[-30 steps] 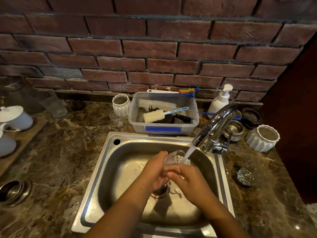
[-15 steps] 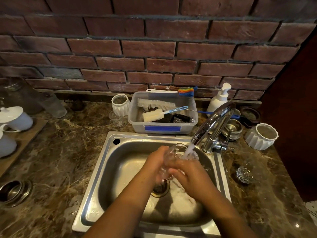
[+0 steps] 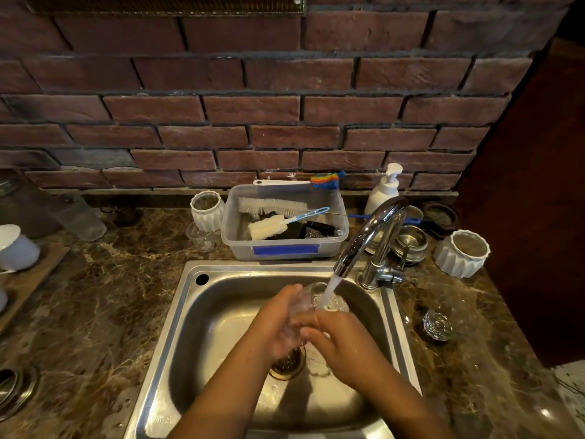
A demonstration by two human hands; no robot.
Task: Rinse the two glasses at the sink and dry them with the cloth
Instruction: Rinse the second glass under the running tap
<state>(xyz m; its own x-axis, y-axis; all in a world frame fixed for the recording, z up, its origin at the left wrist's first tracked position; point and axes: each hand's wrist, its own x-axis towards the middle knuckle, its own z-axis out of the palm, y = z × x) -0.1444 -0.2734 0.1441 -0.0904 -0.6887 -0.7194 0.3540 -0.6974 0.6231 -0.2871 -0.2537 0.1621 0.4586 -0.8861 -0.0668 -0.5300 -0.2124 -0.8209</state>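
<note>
A clear glass (image 3: 311, 301) is held tilted over the steel sink (image 3: 218, 315), its mouth under the stream running from the chrome tap (image 3: 368, 236). My left hand (image 3: 278, 321) wraps the glass from the left and my right hand (image 3: 332, 335) grips its lower part from the right. A second clear glass (image 3: 438, 323) with a cut base stands on the marble counter to the right of the sink. No cloth shows in this view.
Behind the sink stands a plastic tub (image 3: 285, 248) of brushes, a small glass (image 3: 202, 237), a white ribbed cup (image 3: 207, 210) and a soap pump (image 3: 384, 188). Steel bowls (image 3: 410, 240) and another white ribbed cup (image 3: 462, 253) sit right of the tap. A wooden tray (image 3: 28, 280) lies at the left.
Both hands have lifted the glass a little and tipped its mouth further into the stream. The second glass on the counter has not moved.
</note>
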